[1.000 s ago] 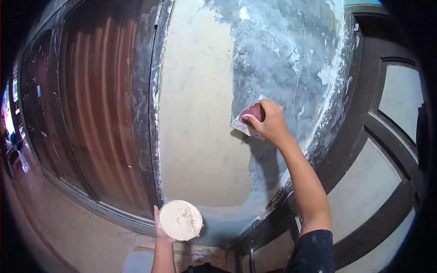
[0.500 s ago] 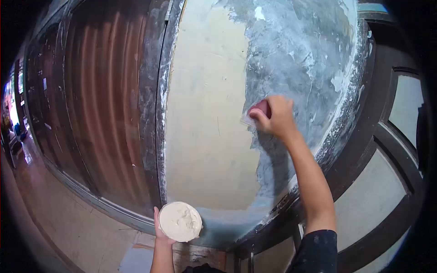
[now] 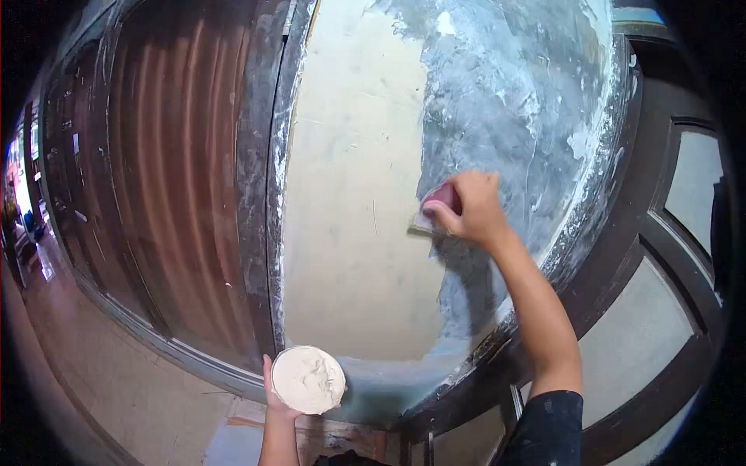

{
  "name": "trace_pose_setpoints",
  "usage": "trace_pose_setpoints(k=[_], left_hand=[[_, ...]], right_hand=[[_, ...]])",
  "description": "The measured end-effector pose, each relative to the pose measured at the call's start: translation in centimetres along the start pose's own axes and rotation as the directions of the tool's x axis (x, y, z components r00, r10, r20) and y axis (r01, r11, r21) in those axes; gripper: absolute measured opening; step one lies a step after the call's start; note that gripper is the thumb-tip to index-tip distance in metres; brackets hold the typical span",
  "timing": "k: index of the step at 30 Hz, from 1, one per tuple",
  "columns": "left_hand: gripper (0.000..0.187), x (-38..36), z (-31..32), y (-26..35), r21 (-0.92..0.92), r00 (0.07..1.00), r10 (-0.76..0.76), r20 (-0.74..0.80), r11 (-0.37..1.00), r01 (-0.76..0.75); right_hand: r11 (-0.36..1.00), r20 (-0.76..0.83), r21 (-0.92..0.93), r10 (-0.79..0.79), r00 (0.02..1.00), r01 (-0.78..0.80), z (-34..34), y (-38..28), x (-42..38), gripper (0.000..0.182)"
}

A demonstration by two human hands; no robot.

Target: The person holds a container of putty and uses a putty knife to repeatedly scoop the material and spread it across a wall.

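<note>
My right hand (image 3: 469, 208) is closed on the reddish handle of a putty knife (image 3: 423, 222), whose blade lies against the wall at the border between the smooth cream coat (image 3: 357, 194) and the rough grey-blue surface (image 3: 497, 116). Low in the view, my left hand (image 3: 277, 396) holds a round container of pale putty (image 3: 308, 380) from its left side and below. The putty has an uneven, scooped surface, and most of my left fingers are hidden beneath the container.
Left of the wall stands a dark frame (image 3: 260, 179) with brown ribbed panels (image 3: 179, 186). A dark wooden door with pale panels (image 3: 641, 342) is on the right. Tiled floor (image 3: 148, 396) shows at the lower left.
My right hand and the putty knife have shifted slightly down along the cream edge, and the blade is tilted differently. My left hand and the container are nearly unmoved.
</note>
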State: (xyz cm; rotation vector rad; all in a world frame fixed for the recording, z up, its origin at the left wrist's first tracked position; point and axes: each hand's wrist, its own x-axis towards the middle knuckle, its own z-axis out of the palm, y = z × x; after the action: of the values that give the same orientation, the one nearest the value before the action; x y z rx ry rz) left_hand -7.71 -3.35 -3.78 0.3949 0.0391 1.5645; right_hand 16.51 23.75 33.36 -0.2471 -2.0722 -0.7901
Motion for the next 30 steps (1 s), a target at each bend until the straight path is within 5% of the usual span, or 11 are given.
trace_pose_setpoints(k=[2,6,8,11,13,16,20,24,26,27,30], left_hand=[[0.103,0.0,0.4,0.1,0.017,1.000,0.021,-0.002,1.000,-0.021],[0.102,-0.1,1.2,0.2,0.033,1.000,0.024,0.011,0.999,-0.025],[0.104,0.0,-0.8,0.0,0.047,0.980,0.110,-0.167,0.994,-0.103],[0.106,-0.2,-0.4,0.4,0.002,0.984,0.079,-0.157,0.997,-0.080],[0.109,-0.4,1.4,0.4,-0.015,0.995,-0.008,0.104,1.000,0.009],[0.114,0.0,2.3,0.2,-0.098,0.995,-0.019,0.100,0.995,0.029],[0.116,0.4,6.0,0.2,-0.089,0.991,-0.020,0.132,0.996,0.032],[0.116,1.2,9.0,0.5,-0.035,0.986,-0.015,0.169,0.999,0.021],[0.117,1.6,10.7,0.5,-0.118,0.999,0.027,-0.034,0.993,-0.031],[0.118,1.8,11.7,0.5,-0.051,0.985,-0.006,0.175,0.999,0.015],[0.120,2.4,13.5,0.9,-0.035,0.996,0.039,0.075,0.999,-0.036]], right_hand=[[0.996,0.077,-0.082,-0.023,0.997,0.030,0.6,-0.1,-0.2,0.043],[0.983,-0.260,-0.089,0.132,0.956,-0.160,-0.5,1.7,2.5,0.043],[0.972,-0.219,-0.033,0.220,0.951,-0.232,-1.1,1.8,2.6,0.045],[0.999,0.023,-0.041,0.020,1.000,-0.019,0.1,-0.5,-0.7,0.045],[0.985,0.161,-0.172,0.008,0.987,0.020,1.2,-0.8,-1.2,0.045],[0.967,-0.201,-0.139,0.182,0.962,-0.212,-0.7,0.5,2.7,0.043],[0.938,-0.278,-0.006,0.332,0.902,-0.347,-3.7,1.0,4.2,0.031],[0.972,0.081,0.219,-0.101,0.992,0.081,-6.4,-4.8,1.8,0.028],[0.924,0.143,0.291,-0.299,0.944,0.249,-6.3,-7.8,-0.1,0.028],[0.889,0.151,0.338,-0.374,0.915,0.307,-7.2,-9.9,-0.6,0.029],[0.844,0.292,0.350,-0.510,0.809,0.406,-8.8,-12.9,-2.3,0.026]])
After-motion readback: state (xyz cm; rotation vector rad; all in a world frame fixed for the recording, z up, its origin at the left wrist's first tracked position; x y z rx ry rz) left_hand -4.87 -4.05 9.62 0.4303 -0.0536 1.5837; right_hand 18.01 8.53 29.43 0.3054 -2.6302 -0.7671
